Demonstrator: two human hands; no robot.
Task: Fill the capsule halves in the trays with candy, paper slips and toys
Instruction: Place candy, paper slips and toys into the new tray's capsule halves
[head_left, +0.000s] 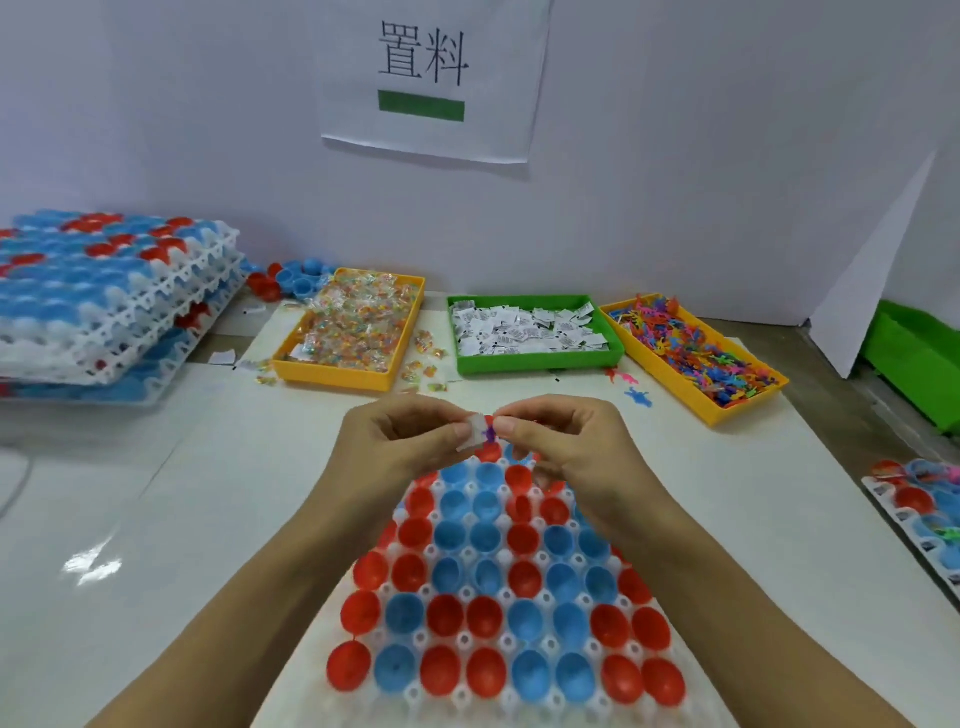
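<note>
A white tray (415, 693) of red and blue capsule halves (488, 623) lies in front of me. Above its far end my left hand (400, 441) pinches a white paper slip (471, 432). My right hand (561, 441) pinches a small purple toy (489, 432) right against the slip. Behind them stand a yellow bin of wrapped candy (353, 325), a green bin of paper slips (535, 332) and a yellow bin of coloured toys (696, 353).
Stacked trays of capsule halves (104, 296) sit at the left, with loose halves (291, 278) behind them. Another tray with filled halves (919, 514) is at the right edge. A green crate (919, 358) stands far right. Stray candies (426, 358) and toys (636, 395) lie near the bins.
</note>
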